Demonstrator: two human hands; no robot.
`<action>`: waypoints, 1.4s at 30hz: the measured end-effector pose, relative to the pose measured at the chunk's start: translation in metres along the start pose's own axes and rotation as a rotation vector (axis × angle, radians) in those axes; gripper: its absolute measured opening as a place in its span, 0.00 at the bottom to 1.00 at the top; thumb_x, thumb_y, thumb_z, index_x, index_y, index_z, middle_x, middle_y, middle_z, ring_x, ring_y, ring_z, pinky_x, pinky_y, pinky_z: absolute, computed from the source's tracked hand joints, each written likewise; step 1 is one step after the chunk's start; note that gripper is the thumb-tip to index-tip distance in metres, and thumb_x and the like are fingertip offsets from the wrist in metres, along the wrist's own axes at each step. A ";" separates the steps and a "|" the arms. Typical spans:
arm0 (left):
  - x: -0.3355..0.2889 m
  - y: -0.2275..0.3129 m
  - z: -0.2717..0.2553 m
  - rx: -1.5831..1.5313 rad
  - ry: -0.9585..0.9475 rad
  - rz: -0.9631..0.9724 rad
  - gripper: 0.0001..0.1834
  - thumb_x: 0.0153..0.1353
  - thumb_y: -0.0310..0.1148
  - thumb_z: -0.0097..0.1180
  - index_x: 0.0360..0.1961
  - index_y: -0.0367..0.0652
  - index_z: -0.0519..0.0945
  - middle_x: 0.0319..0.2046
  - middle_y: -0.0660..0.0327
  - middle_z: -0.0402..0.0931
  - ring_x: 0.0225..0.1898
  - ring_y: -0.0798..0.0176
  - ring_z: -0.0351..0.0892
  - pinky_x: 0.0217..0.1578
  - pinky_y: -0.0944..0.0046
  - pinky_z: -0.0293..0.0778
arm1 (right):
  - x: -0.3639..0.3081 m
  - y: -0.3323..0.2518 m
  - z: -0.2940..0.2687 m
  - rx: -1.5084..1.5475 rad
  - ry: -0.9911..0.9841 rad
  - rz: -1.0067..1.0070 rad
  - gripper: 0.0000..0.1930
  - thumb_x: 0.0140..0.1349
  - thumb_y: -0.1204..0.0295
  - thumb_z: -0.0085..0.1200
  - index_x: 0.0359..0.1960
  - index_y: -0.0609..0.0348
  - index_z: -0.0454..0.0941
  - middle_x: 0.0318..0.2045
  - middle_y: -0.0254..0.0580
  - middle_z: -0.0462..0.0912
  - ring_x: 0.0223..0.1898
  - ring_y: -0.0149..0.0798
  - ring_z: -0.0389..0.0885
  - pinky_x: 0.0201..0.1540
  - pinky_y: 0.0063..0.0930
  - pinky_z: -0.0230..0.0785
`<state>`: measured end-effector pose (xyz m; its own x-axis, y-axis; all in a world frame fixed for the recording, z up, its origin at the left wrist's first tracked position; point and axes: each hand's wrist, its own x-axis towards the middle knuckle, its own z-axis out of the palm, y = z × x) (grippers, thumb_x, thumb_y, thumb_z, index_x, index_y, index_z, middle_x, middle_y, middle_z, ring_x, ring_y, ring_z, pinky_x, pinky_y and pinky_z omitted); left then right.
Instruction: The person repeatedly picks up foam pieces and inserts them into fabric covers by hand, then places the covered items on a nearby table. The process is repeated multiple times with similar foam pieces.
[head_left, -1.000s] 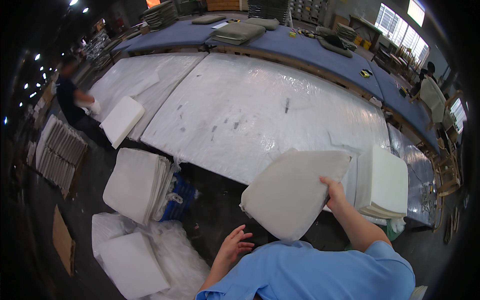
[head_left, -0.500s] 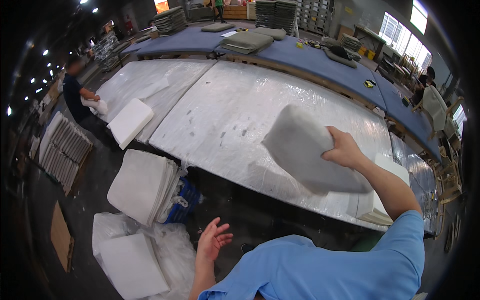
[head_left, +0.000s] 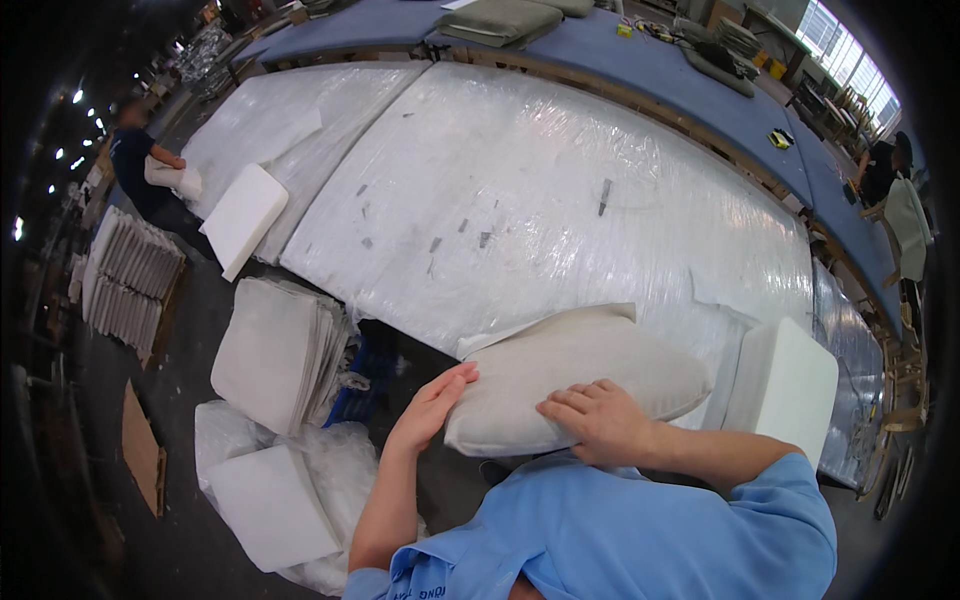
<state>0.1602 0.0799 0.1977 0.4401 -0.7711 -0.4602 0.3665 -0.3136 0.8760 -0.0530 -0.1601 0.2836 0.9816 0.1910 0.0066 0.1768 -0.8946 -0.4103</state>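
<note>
A plump beige cushion (head_left: 590,365) lies across the near edge of the plastic-wrapped table (head_left: 520,190). A thin loose flap of fabric (head_left: 550,325) sticks out along its far side. My left hand (head_left: 435,400) presses against the cushion's left end, its fingers stretched out and close together. On the near side, my right hand (head_left: 598,420) grips the cushion, fingers bent over its top and the thumb mostly hidden. Just right of the cushion, a white foam pad (head_left: 795,390) stands at the table's right end.
Stacked pale pads (head_left: 265,350) rest by a blue crate (head_left: 365,375) at left. Below are clear plastic bags and a white foam pad (head_left: 270,510). Another foam pad (head_left: 245,215) leans at the table's left corner. A co-worker (head_left: 150,170) stands far left; blue tables (head_left: 660,110) run behind.
The beige piece has come down and toward me from above the table, where my right hand held it alone. My left hand has risen to touch its left end.
</note>
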 end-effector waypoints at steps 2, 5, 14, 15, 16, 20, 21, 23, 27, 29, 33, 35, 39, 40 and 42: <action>0.044 0.000 0.002 0.087 -0.145 -0.104 0.32 0.78 0.46 0.52 0.74 0.38 0.67 0.71 0.52 0.70 0.71 0.59 0.68 0.71 0.61 0.61 | 0.001 0.011 -0.012 0.066 -0.065 0.005 0.35 0.48 0.69 0.66 0.64 0.53 0.74 0.57 0.45 0.82 0.55 0.49 0.83 0.61 0.47 0.72; 0.110 -0.034 -0.017 0.565 -0.162 -0.127 0.39 0.72 0.52 0.57 0.75 0.40 0.65 0.71 0.46 0.70 0.72 0.52 0.67 0.69 0.57 0.65 | 0.020 0.039 -0.032 0.278 -0.184 -0.104 0.32 0.56 0.61 0.68 0.65 0.51 0.76 0.55 0.46 0.83 0.55 0.47 0.84 0.60 0.44 0.73; 0.244 -0.063 0.040 1.320 -0.138 -0.146 0.26 0.70 0.47 0.57 0.62 0.44 0.78 0.53 0.42 0.81 0.58 0.41 0.80 0.57 0.47 0.76 | 0.116 0.276 0.078 0.186 -0.433 0.424 0.28 0.66 0.65 0.62 0.68 0.53 0.76 0.60 0.51 0.82 0.58 0.53 0.81 0.63 0.46 0.72; 0.252 -0.066 0.044 1.327 -0.101 -0.125 0.22 0.70 0.45 0.56 0.59 0.43 0.79 0.50 0.43 0.82 0.56 0.40 0.81 0.54 0.45 0.77 | 0.124 0.285 0.098 0.161 -0.484 0.448 0.27 0.66 0.64 0.62 0.67 0.53 0.77 0.58 0.51 0.83 0.58 0.53 0.81 0.62 0.46 0.72; 0.257 -0.068 0.047 1.337 -0.063 -0.104 0.19 0.70 0.43 0.55 0.55 0.43 0.80 0.47 0.43 0.83 0.53 0.39 0.82 0.52 0.44 0.78 | 0.132 0.289 0.114 0.136 -0.533 0.472 0.26 0.67 0.63 0.61 0.66 0.52 0.77 0.57 0.51 0.84 0.58 0.53 0.81 0.62 0.47 0.72; 0.267 -0.076 0.049 1.159 0.219 -0.120 0.10 0.71 0.35 0.49 0.46 0.42 0.78 0.38 0.44 0.85 0.45 0.35 0.85 0.45 0.39 0.78 | 0.147 0.291 0.163 0.259 -0.599 0.677 0.21 0.69 0.59 0.57 0.60 0.53 0.81 0.48 0.53 0.86 0.56 0.56 0.82 0.59 0.48 0.74; 0.268 -0.081 0.048 1.168 0.223 -0.119 0.09 0.71 0.35 0.49 0.45 0.43 0.77 0.37 0.44 0.85 0.44 0.35 0.85 0.45 0.38 0.77 | 0.147 0.290 0.173 0.270 -0.506 0.696 0.19 0.70 0.59 0.55 0.56 0.54 0.81 0.46 0.54 0.86 0.55 0.57 0.82 0.58 0.49 0.74; 0.270 -0.092 0.045 1.187 0.225 -0.114 0.08 0.71 0.34 0.47 0.44 0.43 0.75 0.35 0.44 0.85 0.42 0.33 0.85 0.44 0.36 0.77 | 0.141 0.284 0.193 0.292 -0.321 0.739 0.17 0.72 0.58 0.52 0.49 0.56 0.83 0.42 0.56 0.86 0.52 0.59 0.83 0.56 0.51 0.74; 0.279 -0.112 0.035 1.156 0.254 -0.155 0.08 0.70 0.32 0.45 0.45 0.44 0.74 0.36 0.43 0.85 0.42 0.35 0.85 0.43 0.36 0.77 | 0.141 0.267 0.201 0.280 -0.066 0.747 0.15 0.73 0.59 0.51 0.39 0.58 0.80 0.40 0.57 0.85 0.46 0.63 0.82 0.48 0.56 0.72; 0.289 -0.117 0.031 1.138 0.263 -0.111 0.08 0.71 0.33 0.45 0.45 0.45 0.74 0.36 0.43 0.85 0.42 0.35 0.85 0.43 0.36 0.76 | 0.142 0.272 0.209 0.270 0.066 0.714 0.15 0.73 0.59 0.50 0.35 0.58 0.78 0.39 0.57 0.85 0.43 0.64 0.82 0.45 0.58 0.71; 0.297 -0.116 0.028 1.110 0.272 -0.115 0.08 0.71 0.34 0.45 0.45 0.44 0.74 0.37 0.44 0.85 0.42 0.35 0.85 0.43 0.37 0.76 | 0.150 0.284 0.212 0.283 -0.021 0.709 0.14 0.72 0.59 0.51 0.36 0.58 0.78 0.39 0.55 0.85 0.43 0.64 0.82 0.45 0.57 0.72; 0.293 -0.114 0.026 1.099 0.278 -0.094 0.09 0.71 0.35 0.46 0.44 0.43 0.75 0.37 0.45 0.85 0.43 0.35 0.84 0.44 0.37 0.76 | 0.150 0.284 0.206 0.276 -0.108 0.704 0.15 0.72 0.59 0.51 0.37 0.58 0.79 0.40 0.53 0.86 0.47 0.61 0.83 0.49 0.56 0.73; 0.269 -0.111 0.013 1.002 0.147 -0.002 0.12 0.73 0.41 0.49 0.41 0.44 0.78 0.37 0.44 0.84 0.42 0.34 0.83 0.42 0.36 0.74 | 0.129 0.302 0.169 0.295 -0.382 0.539 0.15 0.71 0.58 0.52 0.39 0.57 0.81 0.42 0.53 0.86 0.49 0.60 0.82 0.52 0.54 0.72; 0.258 -0.115 0.003 0.990 0.151 0.050 0.12 0.72 0.41 0.50 0.42 0.44 0.80 0.37 0.45 0.84 0.42 0.34 0.83 0.43 0.37 0.75 | 0.123 0.308 0.157 0.242 -0.426 0.519 0.14 0.71 0.58 0.52 0.40 0.56 0.82 0.42 0.53 0.86 0.49 0.60 0.82 0.53 0.54 0.72; 0.251 -0.122 -0.008 0.965 0.167 0.080 0.13 0.70 0.41 0.52 0.43 0.46 0.82 0.37 0.45 0.84 0.43 0.36 0.83 0.43 0.39 0.75 | 0.109 0.319 0.143 0.171 -0.418 0.515 0.14 0.71 0.59 0.51 0.41 0.56 0.82 0.43 0.53 0.86 0.50 0.60 0.82 0.53 0.54 0.72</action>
<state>0.2325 -0.0708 -0.0261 0.5720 -0.7449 -0.3434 -0.4638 -0.6390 0.6136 0.1002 -0.3673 0.0226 0.8211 -0.0708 -0.5664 -0.3523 -0.8437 -0.4051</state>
